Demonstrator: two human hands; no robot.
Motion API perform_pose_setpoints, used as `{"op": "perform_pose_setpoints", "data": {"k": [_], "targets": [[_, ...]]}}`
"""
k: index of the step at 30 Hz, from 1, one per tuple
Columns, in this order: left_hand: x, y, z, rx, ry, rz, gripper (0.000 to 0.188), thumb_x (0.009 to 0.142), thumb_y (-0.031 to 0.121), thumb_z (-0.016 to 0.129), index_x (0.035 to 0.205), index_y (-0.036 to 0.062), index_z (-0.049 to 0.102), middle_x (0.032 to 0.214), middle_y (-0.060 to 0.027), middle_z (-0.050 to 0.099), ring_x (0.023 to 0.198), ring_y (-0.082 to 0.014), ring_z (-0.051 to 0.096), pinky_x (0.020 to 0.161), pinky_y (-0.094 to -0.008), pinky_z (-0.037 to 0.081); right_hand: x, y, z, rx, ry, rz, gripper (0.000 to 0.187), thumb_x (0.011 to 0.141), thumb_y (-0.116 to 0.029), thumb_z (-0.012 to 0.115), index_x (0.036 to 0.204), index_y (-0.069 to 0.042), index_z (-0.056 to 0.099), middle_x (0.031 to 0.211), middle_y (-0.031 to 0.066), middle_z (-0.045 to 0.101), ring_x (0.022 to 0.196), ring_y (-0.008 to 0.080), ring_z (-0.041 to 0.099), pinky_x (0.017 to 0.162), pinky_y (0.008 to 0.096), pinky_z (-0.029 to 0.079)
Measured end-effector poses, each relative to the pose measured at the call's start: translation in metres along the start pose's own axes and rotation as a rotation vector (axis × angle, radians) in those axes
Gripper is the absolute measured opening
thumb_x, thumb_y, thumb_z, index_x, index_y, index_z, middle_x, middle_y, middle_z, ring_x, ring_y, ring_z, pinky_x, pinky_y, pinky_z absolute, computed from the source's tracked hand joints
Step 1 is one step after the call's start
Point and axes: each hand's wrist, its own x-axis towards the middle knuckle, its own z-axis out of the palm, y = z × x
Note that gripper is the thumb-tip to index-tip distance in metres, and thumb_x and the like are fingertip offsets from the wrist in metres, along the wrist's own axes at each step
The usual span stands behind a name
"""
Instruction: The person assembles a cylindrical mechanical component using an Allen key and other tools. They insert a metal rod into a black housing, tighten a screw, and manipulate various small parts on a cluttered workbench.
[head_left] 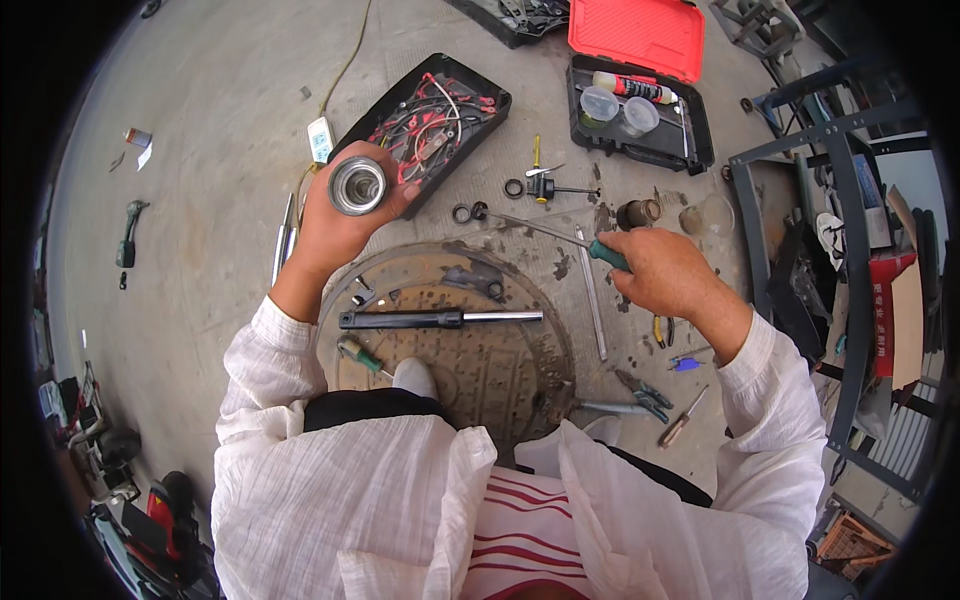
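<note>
A metal cylinder (pixel 358 186) is gripped by the left hand (pixel 345 235). A green-handled screwdriver (pixel 606 254) is clasped by the right hand (pixel 662 272), fingers curled.

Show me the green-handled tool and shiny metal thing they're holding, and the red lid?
Green-handled tool (pixel 608 255), head view: handle.
Shiny metal thing (pixel 357 187), head view: open end.
Red lid (pixel 638 37), head view: middle.

The right hand (pixel 668 268) grips one of two green-handled screwdrivers (pixel 611 256), the other nearer the body, and the left hand (pixel 345 228) one hollow metal cylinder (pixel 358 187). Beyond the left grip is one black tray of cables (pixel 478 132); beyond the right grip, one red-lidded toolbox (pixel 640 38) with two clear tubs (pixel 640 116) inside. Nearer the body than both grips lies one manhole cover (pixel 475 375) with one black-and-silver rod (pixel 440 319) across it
</note>
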Motion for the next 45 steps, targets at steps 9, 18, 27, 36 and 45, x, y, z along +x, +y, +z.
{"op": "perform_pose_setpoints", "data": {"k": [9,18,27,36,45], "targets": [[-0.002,0.013,0.008,0.035,-0.091,0.115,0.03,0.072,0.007,0.081,0.089,0.0047,0.056,0.082,-0.0022,0.059,0.076,-0.0116,0.056,0.068,-0.0269,0.046,-0.109,0.042,0.08,0.553,0.096,0.154,0.046,0.08,-0.01,0.065,0.125,-0.003,0.057,0.103,0.0181,0.065,0.092,0.0266,0.064,0.083,0.0337,0.049],[0.008,0.054,0.047,0.153,-0.304,0.416,0.034,0.066,0.006,0.083,0.087,0.0073,0.057,0.084,-0.0053,0.06,0.083,-0.022,0.057,0.074,-0.0335,0.045,-0.226,0.088,0.257,1.12,0.084,0.543,0.051,0.081,-0.006,0.066,0.13,0.001,0.052,0.121,0.0118,0.061,0.109,0.0152,0.055,0.094,0.0268,0.042],[0.022,0.105,0.126,0.085,-0.535,0.62,0.036,0.064,0.022,0.085,0.083,0.0077,0.058,0.08,-0.0044,0.06,0.076,-0.0256,0.057,0.071,-0.0355,0.043,-0.259,0.095,0.357,0.639,0.2,0.567,0.04,0.077,-0.017,0.069,0.111,-0.004,0.054,0.108,0.0199,0.061,0.099,0.0391,0.059,0.083,0.043,0.048],[0.023,0.14,0.237,-0.093,-0.683,0.668,0.035,0.063,0.021,0.083,0.086,0.0079,0.061,0.085,-0.0047,0.062,0.084,-0.027,0.058,0.078,-0.0354,0.044,-0.223,0.091,0.307,1.076,0.374,0.586,0.026,0.089,-0.026,0.063,0.099,-0.003,0.068,0.087,0.009,0.062,0.073,0.0188,0.06,0.066,0.0302,0.049],[-0.012,0.174,0.348,-0.18,-0.747,0.761,0.037,0.06,0.018,0.078,0.095,0.0132,0.068,0.099,-0.0041,0.059,0.097,-0.0267,0.053,0.089,-0.0376,0.036,-0.167,0.081,0.148,2.671,0.477,0.019,0.052,0.097,-0.053,0.039,0.108,-0.008,0.06,0.087,0.0024,0.063,0.056,0.0079,0.051,0.048,0.0213,0.042]]}}
